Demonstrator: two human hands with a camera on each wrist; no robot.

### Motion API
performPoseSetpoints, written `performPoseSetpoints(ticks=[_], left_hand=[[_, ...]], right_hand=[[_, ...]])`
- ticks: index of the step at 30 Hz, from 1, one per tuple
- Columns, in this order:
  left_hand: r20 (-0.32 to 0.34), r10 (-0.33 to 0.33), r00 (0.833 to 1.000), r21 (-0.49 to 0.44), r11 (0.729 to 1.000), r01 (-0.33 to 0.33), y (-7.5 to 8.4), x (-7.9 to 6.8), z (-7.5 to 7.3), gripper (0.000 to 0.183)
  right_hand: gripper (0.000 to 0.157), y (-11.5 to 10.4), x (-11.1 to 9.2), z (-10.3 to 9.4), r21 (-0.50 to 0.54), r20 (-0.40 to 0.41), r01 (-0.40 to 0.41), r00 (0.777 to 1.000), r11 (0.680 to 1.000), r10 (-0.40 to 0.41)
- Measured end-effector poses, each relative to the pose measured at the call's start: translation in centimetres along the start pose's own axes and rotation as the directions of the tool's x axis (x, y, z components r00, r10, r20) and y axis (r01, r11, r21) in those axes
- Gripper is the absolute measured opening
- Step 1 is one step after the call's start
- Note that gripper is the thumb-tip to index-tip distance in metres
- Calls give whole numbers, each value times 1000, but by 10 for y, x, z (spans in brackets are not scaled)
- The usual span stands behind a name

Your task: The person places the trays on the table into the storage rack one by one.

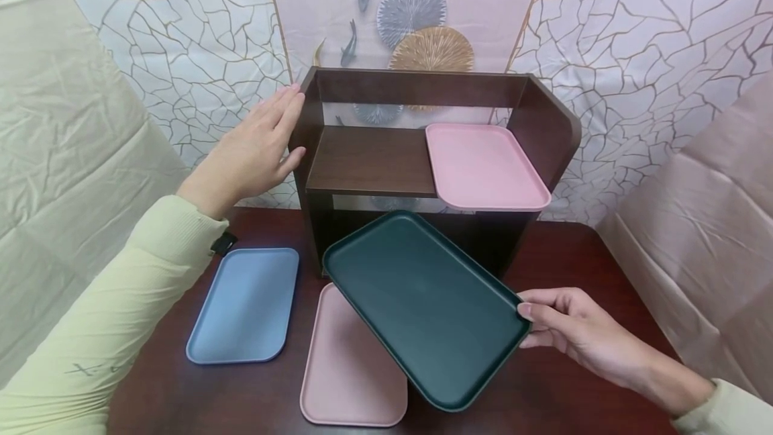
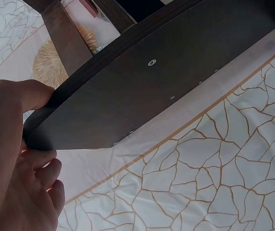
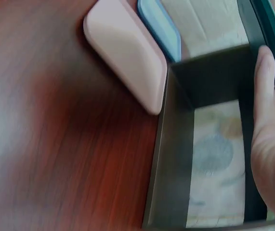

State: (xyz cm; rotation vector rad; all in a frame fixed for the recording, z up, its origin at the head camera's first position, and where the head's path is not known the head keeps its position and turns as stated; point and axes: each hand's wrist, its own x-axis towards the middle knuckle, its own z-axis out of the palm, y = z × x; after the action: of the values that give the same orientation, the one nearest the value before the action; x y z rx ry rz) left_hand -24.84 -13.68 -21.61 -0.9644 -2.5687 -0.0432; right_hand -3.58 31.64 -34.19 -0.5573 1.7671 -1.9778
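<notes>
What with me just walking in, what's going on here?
A person's right grip holds a dark green tray by one corner, in front of the brown shelf, while the left grip touches the shelf's left side. A pink tray lies on the shelf; a blue tray and a dusty pink tray lie on the table.

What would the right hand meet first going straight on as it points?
Beyond the dark green tray it grips, the right hand would probably meet the dark brown shelf first; depth is unclear, so it might pass in front.
</notes>
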Motion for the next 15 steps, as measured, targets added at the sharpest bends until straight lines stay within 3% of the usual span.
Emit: performPoseSetpoints(ticks=[9,15], left_hand=[[2,-4,1000,0,1000,4,-2,0,0,77],[9,-1,1000,0,1000,1,-1,1,-1,76]], right_hand=[[39,-30,12,28,-89,-137,-21,991,996,9],[39,-42,22,40,-15,-183,59,981,998,-61]])
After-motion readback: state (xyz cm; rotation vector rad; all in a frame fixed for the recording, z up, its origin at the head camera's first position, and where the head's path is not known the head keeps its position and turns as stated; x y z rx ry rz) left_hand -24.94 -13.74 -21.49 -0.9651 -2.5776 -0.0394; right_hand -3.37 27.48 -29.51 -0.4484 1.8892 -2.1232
